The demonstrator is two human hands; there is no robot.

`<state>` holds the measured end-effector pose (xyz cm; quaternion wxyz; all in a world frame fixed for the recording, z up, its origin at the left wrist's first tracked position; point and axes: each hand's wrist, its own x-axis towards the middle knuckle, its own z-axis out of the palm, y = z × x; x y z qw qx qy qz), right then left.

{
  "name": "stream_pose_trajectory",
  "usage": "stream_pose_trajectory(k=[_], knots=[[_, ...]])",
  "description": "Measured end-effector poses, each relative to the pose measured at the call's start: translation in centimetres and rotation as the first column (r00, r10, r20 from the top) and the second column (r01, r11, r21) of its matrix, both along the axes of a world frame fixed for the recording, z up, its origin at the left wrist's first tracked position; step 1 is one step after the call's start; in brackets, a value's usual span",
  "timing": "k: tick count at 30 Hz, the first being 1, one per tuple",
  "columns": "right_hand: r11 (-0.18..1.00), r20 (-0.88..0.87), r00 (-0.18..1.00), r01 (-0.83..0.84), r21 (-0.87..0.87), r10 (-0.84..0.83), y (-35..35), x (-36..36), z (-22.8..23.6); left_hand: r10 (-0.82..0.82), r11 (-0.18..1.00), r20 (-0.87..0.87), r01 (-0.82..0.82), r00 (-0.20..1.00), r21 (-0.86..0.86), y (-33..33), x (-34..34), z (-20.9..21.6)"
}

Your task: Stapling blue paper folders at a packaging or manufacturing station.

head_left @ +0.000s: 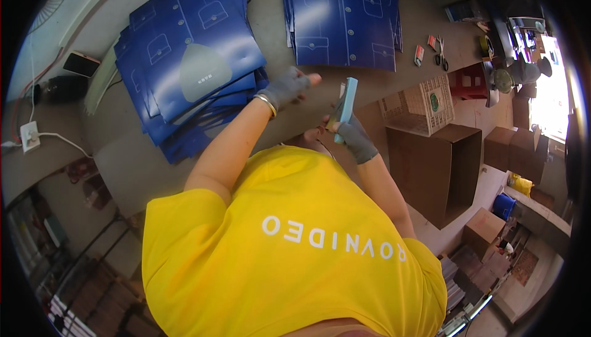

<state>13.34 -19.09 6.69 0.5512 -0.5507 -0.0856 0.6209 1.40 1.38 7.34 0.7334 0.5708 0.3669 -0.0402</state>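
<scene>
My right hand [357,140], in a grey fingerless glove, is closed round a light blue stapler [347,100] that points up and away from me, its arms apart at the far end. My left hand [288,89], gloved the same way with a gold-coloured bangle at the wrist, is raised with its fingers apart and nothing visible in them. It is beside the near right corner of a fanned pile of glossy blue printed sheets [169,47] with a grey oval and pocket drawings. A second pile of such blue sheets [345,23] lies beyond the stapler.
On the grey table [271,29] at right are black scissors [441,56] and small red-and-white boxes [419,55]. Beside the table stand a beige plastic crate [418,106] and an open cardboard box [425,170]. A phone-like black device [81,64] and a white power socket [29,137] are at left.
</scene>
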Motion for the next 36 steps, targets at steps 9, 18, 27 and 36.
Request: stream_pose_trajectory(k=[9,18,27,36], knots=[[0.997,0.092,0.993,-0.067,-0.027,0.069,-1.8,0.7,0.0,0.25,0.947,0.029,-0.239,0.968,-0.213,3.5,2.1,-3.9],[0.997,0.139,0.99,0.007,-0.075,0.003,-0.1,-0.6,-1.2,0.161,0.893,0.21,-0.052,0.964,-0.446,-0.9,1.9,-4.7],[0.977,0.314,0.943,-0.048,-0.206,0.113,4.5,-0.9,0.8,0.095,0.988,0.373,-0.042,0.923,-0.147,-0.9,1.6,-7.9],[0.956,0.382,0.91,-0.048,-0.289,0.161,5.3,-1.3,1.5,0.155,0.978,0.364,-0.09,0.918,-0.189,-1.5,1.8,-6.6]])
